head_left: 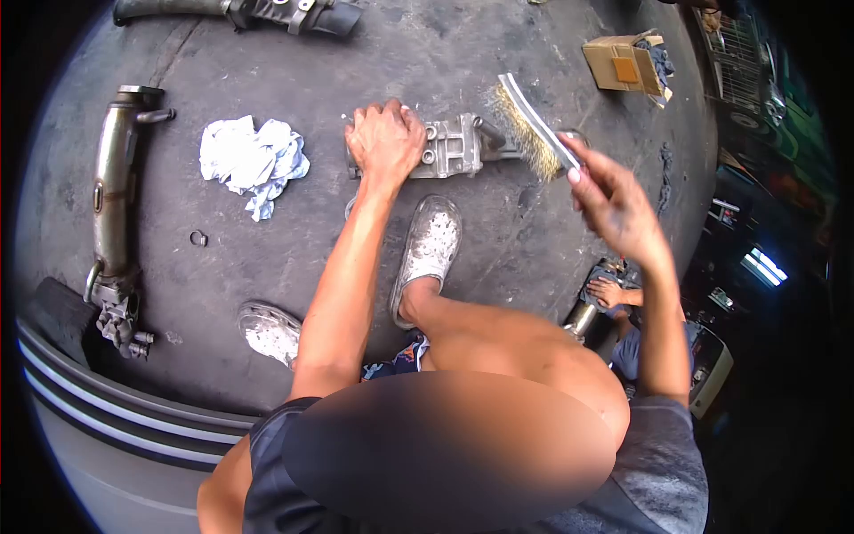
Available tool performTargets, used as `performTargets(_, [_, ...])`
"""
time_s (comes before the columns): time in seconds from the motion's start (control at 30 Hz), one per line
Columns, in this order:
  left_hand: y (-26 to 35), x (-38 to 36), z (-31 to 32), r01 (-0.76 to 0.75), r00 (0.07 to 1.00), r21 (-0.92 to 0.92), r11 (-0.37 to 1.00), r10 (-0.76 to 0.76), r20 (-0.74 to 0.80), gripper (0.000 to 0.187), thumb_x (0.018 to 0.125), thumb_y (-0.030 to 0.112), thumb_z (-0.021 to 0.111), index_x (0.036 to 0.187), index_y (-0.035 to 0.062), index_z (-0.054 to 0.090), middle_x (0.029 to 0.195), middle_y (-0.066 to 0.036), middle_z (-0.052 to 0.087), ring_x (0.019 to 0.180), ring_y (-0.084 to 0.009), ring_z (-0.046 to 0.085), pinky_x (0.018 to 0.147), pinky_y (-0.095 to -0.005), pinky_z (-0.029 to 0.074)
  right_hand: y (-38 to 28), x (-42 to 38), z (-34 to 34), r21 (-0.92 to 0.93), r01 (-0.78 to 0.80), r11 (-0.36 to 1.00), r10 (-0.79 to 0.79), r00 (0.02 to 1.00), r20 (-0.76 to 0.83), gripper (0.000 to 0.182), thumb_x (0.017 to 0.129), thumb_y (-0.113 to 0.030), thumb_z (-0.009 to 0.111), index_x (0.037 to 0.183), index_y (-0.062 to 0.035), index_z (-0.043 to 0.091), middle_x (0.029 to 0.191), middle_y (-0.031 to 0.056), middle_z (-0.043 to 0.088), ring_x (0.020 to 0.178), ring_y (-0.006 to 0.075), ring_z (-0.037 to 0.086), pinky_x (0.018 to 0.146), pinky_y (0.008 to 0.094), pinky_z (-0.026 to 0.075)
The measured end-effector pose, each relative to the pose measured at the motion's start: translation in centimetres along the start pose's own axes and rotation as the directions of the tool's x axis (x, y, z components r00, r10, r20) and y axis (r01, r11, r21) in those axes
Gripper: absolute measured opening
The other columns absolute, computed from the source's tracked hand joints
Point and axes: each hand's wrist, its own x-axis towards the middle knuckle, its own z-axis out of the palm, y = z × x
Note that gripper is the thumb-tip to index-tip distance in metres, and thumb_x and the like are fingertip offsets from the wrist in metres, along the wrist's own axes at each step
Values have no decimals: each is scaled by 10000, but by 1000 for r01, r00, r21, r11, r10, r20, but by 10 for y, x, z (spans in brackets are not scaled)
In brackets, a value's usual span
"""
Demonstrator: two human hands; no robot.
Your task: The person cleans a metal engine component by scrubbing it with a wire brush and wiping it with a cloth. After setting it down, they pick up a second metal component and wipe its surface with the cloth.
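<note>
My right hand (616, 200) is closed round the handle end of a wire brush (536, 125). The brush is raised, its yellowish bristles facing left and overlapping the right end of a grey cast-metal part (452, 149). That part lies on the floor, with a narrower neck running off to the right beneath the brush. My left hand (385, 142) presses down over its left end, fingers curled on the metal and hiding much of that end.
A crumpled white cloth (255, 160) and a small ring clamp (198, 238) lie to the left. Beyond them is a long metal tube assembly (113, 196); another metal assembly (276, 12) sits at the top. A cardboard box (614, 67) stands upper right. Another person's hand (605, 292) rests on a metal part.
</note>
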Motion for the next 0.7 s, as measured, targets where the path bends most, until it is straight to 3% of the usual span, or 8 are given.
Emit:
performTargets(0.13, [-7,14,-5,-46,996,12,999,44,83,395,1004,355,480,1058,44,718,1076,-231,715,1082,-438,637,945,-571,492,67,-27,67,405,-180,896,178,983,42,487,1061,-157,586,1536,-125,481,756,-33,588,599,54,532,521,238,465])
performTargets(0.23, [-10,18,-3,-91,987,-33,995,94,129,431,1010,369,474,1071,16,713,1053,-266,711,1067,-474,636,968,-545,486,103,-42,105,219,-77,973,103,989,-109,447,1071,-161,570,1511,-106,513,821,27,666,649,71,576,621,263,512])
performTargets(0.33, [-4,16,-4,-58,995,-30,998,61,80,439,1007,370,476,1082,9,716,1073,-275,708,1089,-474,633,965,-543,488,110,-58,126,274,-65,959,115,978,-172,441,1067,-156,575,1502,-103,525,825,33,677,679,74,584,676,263,521])
performTargets(0.37, [-4,15,-4,-69,996,-33,997,70,46,447,1008,372,475,1085,4,717,1087,-292,701,1079,-476,639,962,-535,491,109,-61,129,304,-83,949,136,978,-159,425,1062,-150,580,1482,-99,547,843,54,675,714,110,609,703,280,529])
performTargets(0.47, [-3,18,-6,-60,993,-35,998,63,96,453,1013,374,470,1069,-2,716,1063,-299,703,1064,-479,647,956,-539,489,99,-62,122,92,91,992,-75,984,-162,395,1059,-136,574,1450,-81,573,858,91,662,732,174,633,709,314,535])
performTargets(0.5, [-4,18,-7,-75,993,-26,997,77,94,456,1015,375,468,1065,-5,715,1052,-296,706,1056,-483,648,951,-544,489,94,-61,116,31,141,990,-134,977,-167,364,1052,-112,570,1412,-64,599,861,129,642,761,234,648,731,338,539])
performTargets(0.6, [-7,20,-1,-107,990,-34,994,109,88,472,1022,388,456,1053,-7,712,1023,-289,712,1033,-498,651,936,-558,489,71,-65,94,40,101,994,-97,991,-95,375,1065,-128,551,1433,-74,597,862,59,625,784,133,602,725,291,505])
performTargets(0.7, [-9,20,-2,-87,993,-69,994,92,69,502,1035,418,432,1043,2,713,1007,-285,712,1017,-508,652,921,-570,490,57,-45,113,-50,233,971,-238,955,-175,376,1055,-85,529,1425,-54,590,852,130,632,761,229,618,739,334,521])
